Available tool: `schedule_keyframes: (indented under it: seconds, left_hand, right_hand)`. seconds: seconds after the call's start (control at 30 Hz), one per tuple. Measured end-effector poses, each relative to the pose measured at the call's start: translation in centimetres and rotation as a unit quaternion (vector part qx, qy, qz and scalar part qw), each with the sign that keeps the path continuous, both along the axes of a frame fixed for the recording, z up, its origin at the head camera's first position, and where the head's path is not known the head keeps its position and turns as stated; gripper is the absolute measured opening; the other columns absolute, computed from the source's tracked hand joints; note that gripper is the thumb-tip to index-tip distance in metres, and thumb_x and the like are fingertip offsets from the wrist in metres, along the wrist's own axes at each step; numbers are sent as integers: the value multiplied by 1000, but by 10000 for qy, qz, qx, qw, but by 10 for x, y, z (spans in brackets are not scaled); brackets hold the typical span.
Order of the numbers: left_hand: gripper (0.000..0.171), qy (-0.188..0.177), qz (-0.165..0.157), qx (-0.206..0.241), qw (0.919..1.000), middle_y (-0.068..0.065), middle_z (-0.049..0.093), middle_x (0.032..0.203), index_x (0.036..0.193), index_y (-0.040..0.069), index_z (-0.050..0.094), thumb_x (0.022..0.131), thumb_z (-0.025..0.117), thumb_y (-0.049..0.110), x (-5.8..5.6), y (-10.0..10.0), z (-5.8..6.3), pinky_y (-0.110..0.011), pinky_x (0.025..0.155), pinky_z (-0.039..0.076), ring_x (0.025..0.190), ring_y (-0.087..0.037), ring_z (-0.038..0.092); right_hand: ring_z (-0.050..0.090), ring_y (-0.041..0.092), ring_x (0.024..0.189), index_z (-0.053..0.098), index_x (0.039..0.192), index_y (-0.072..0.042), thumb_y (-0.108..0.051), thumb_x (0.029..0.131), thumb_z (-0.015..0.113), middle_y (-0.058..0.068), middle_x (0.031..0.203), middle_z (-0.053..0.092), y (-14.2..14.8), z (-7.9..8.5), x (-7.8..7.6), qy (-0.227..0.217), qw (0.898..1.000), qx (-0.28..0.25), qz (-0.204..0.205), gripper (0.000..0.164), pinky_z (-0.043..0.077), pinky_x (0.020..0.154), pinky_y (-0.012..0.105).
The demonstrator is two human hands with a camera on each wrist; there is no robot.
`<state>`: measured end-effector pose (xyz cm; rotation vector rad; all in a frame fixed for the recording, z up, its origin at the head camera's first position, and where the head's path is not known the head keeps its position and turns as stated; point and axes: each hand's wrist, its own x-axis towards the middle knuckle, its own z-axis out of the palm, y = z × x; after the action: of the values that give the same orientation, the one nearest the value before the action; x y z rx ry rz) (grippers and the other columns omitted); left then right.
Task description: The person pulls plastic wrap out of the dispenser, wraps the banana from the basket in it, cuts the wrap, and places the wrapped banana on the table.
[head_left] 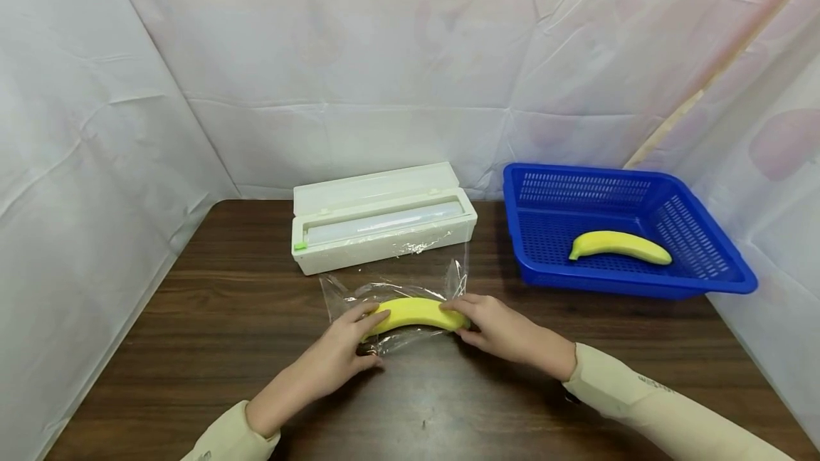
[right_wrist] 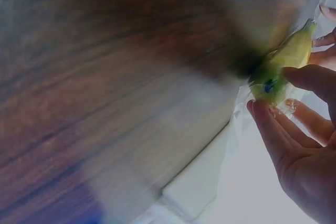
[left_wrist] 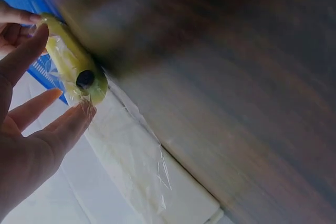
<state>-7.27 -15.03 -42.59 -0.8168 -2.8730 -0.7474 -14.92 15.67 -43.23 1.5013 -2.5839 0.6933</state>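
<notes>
A yellow banana (head_left: 415, 311) lies on a sheet of clear plastic wrap (head_left: 392, 289) that runs from the roll in a white box. My right hand (head_left: 496, 329) pinches the banana's right end, with the thumb on one side and fingers on the other in the right wrist view. At the left end, my left hand (head_left: 336, 347) touches the banana and film with fairly straight fingertips, its thumb apart from the fruit. In the left wrist view, film covers the dark-tipped end of the banana (left_wrist: 68, 59).
Behind the banana stands the white wrap box (head_left: 384, 251), lid raised, with the film roll (head_left: 391, 223) inside and a green piece (head_left: 300, 245) at its left. A blue basket (head_left: 532, 272) at the right holds another banana (head_left: 620, 246). Pale cloth (head_left: 410, 55) hangs around the wooden table (head_left: 211, 319).
</notes>
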Motion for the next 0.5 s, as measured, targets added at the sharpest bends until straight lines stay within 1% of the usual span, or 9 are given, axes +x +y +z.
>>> schedule_keyframes:
  seconds: [0.1, 0.2, 0.37, 0.5]
  left_hand:
    - [72, 56, 41, -91, 9999, -23, 58, 143, 142, -4, 61, 80, 93, 12, -1, 1, 0, -50, 106, 54, 129, -40, 62]
    - [68, 163, 97, -169, 9997, -23, 61, 139, 141, -5, 62, 82, 92, 10, -1, 3, 1, -50, 104, 55, 126, -39, 63]
    - [50, 460, 176, -116, 9987, -21, 69, 126, 130, -7, 68, 85, 88, 7, -6, 4, 2, -45, 98, 59, 115, -34, 70]
    - [35, 436, 219, 175, 9987, -19, 74, 118, 118, -7, 74, 86, 85, 1, -11, 3, 3, -41, 93, 61, 106, -31, 74]
  right_hand:
    - [71, 21, 102, 66, 128, 4, 4, 88, 79, 13, 114, 74, 1, 2, -4, -373, 9993, -55, -18, 43, 62, 88, 35]
    - [72, 22, 105, 64, 129, 5, 4, 89, 78, 14, 117, 75, 1, 4, -8, -667, 9977, -125, -16, 42, 62, 90, 37]
    - [73, 23, 105, 64, 127, 4, 5, 91, 75, 13, 118, 75, 3, 5, -13, -873, 9959, -220, 47, 38, 62, 90, 38]
    - [73, 21, 103, 65, 124, 2, 6, 92, 73, 12, 115, 75, 3, 3, -17, -923, 9953, -287, 73, 32, 62, 88, 36]
